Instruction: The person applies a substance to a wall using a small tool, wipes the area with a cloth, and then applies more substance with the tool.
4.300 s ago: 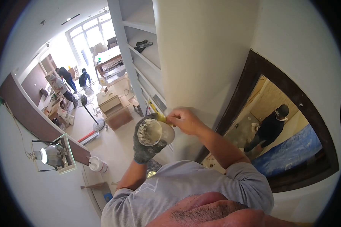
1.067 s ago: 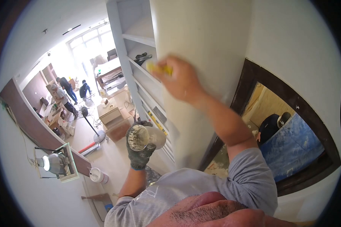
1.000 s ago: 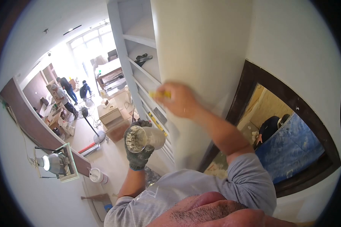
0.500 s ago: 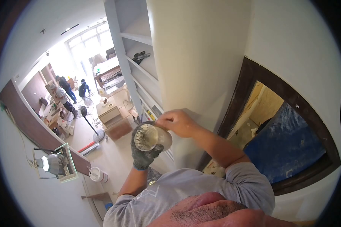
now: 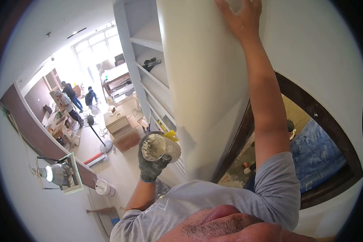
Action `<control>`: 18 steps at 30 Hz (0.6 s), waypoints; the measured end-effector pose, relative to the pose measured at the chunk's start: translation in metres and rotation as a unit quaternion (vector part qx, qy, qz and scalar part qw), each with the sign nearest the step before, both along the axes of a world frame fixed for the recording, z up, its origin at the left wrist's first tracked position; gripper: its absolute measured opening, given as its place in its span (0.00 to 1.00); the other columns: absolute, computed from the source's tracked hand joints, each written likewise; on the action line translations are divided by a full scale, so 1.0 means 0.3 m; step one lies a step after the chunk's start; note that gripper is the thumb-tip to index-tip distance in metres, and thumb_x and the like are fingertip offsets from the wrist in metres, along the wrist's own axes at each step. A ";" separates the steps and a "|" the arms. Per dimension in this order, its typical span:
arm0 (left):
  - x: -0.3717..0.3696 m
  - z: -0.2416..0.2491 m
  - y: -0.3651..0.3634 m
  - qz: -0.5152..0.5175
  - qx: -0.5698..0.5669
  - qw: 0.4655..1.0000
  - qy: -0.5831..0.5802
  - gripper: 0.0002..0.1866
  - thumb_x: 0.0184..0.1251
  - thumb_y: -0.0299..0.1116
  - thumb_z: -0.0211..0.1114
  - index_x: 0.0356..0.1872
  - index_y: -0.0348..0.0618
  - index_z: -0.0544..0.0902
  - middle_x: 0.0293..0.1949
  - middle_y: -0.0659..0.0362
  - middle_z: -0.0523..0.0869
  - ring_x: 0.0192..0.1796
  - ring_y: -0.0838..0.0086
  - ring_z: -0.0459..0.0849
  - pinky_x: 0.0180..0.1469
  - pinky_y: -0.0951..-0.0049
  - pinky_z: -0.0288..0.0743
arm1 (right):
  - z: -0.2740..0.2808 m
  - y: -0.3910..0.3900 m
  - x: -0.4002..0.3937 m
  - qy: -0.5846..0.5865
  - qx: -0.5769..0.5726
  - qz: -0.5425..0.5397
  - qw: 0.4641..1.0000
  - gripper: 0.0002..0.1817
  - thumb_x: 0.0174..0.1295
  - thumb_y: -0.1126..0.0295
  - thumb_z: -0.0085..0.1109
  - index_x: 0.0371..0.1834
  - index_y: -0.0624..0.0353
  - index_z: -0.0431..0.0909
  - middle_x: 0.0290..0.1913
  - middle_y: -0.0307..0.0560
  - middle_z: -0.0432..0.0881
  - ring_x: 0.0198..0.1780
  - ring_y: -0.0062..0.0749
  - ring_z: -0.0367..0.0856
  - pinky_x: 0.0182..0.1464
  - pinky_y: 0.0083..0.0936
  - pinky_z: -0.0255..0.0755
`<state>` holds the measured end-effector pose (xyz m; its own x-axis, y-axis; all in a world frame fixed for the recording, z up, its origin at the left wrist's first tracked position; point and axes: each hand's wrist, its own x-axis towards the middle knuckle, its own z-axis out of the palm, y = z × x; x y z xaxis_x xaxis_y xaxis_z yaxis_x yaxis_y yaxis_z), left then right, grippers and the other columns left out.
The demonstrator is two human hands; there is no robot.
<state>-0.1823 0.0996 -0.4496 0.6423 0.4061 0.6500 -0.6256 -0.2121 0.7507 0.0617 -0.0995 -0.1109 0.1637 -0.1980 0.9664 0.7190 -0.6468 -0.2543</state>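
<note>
my left grip (image 5: 151,165) clasps a cup (image 5: 154,147) near a yellow piece (image 5: 171,135), my right grip (image 5: 243,20) spread open by the wall (image 5: 201,80).

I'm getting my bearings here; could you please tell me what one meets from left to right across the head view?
Lit work lamp, white bucket, gloved left hand, bare right hand, blue sheet.

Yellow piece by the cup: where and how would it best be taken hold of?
Probably by the outer end of the yellow piece, pinched from the person's right. That end sticks out past the side of the cup, while the gloved left hand wraps the cup from the other side. How its inner end is held is hidden.
</note>
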 end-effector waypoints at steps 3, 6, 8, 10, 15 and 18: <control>-0.001 0.003 0.001 0.001 -0.001 1.000 -0.002 0.46 0.47 0.47 0.86 0.65 0.37 0.73 0.59 0.50 0.83 0.61 0.61 0.82 0.66 0.58 0.74 | 0.035 -0.011 0.037 0.061 -0.066 0.013 0.996 0.57 0.61 0.31 0.62 0.80 0.65 0.56 0.83 0.66 0.42 0.84 0.61 0.34 0.82 0.58 0.40; 0.004 -0.003 0.011 -0.003 -0.006 1.000 0.005 0.46 0.47 0.46 0.86 0.65 0.37 0.73 0.59 0.50 0.83 0.61 0.61 0.82 0.66 0.58 0.74 | 0.024 0.021 0.035 0.005 -0.069 -0.016 0.997 0.55 0.62 0.32 0.63 0.79 0.66 0.59 0.82 0.66 0.45 0.83 0.64 0.37 0.81 0.61 0.41; 0.005 -0.007 0.011 -0.008 -0.016 1.000 0.005 0.45 0.48 0.45 0.86 0.65 0.37 0.73 0.59 0.50 0.83 0.60 0.62 0.82 0.66 0.58 0.74 | 0.018 0.033 0.034 -0.024 -0.065 -0.014 0.997 0.55 0.61 0.32 0.63 0.78 0.67 0.61 0.81 0.66 0.45 0.83 0.65 0.36 0.81 0.62 0.41; 0.007 -0.013 0.016 -0.013 -0.021 1.000 0.006 0.43 0.48 0.41 0.86 0.64 0.36 0.73 0.59 0.51 0.83 0.61 0.63 0.82 0.66 0.59 0.75 | 0.015 0.038 0.029 -0.045 -0.066 -0.013 0.997 0.55 0.60 0.31 0.64 0.76 0.67 0.63 0.81 0.66 0.46 0.83 0.64 0.37 0.80 0.63 0.42; 0.013 -0.019 0.022 -0.011 -0.019 1.000 0.011 0.42 0.49 0.39 0.86 0.64 0.36 0.73 0.60 0.51 0.83 0.61 0.64 0.82 0.66 0.59 0.75 | 0.010 0.063 -0.002 -0.097 -0.071 -0.008 0.993 0.53 0.58 0.33 0.68 0.74 0.66 0.66 0.79 0.65 0.48 0.83 0.63 0.38 0.80 0.63 0.43; 0.024 -0.023 0.021 -0.019 -0.022 1.000 0.009 0.42 0.49 0.39 0.86 0.64 0.36 0.73 0.60 0.51 0.82 0.61 0.64 0.82 0.66 0.59 0.75 | 0.008 0.066 0.010 -0.148 -0.080 0.028 0.985 0.56 0.57 0.35 0.71 0.77 0.65 0.59 0.79 0.64 0.49 0.82 0.63 0.40 0.80 0.62 0.44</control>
<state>-0.1751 0.1059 -0.4566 0.6687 0.4098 0.6203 -0.6190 -0.1554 0.7699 0.0647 -0.0797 -0.1085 -0.1232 -0.0385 0.9916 0.7827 -0.6181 0.0733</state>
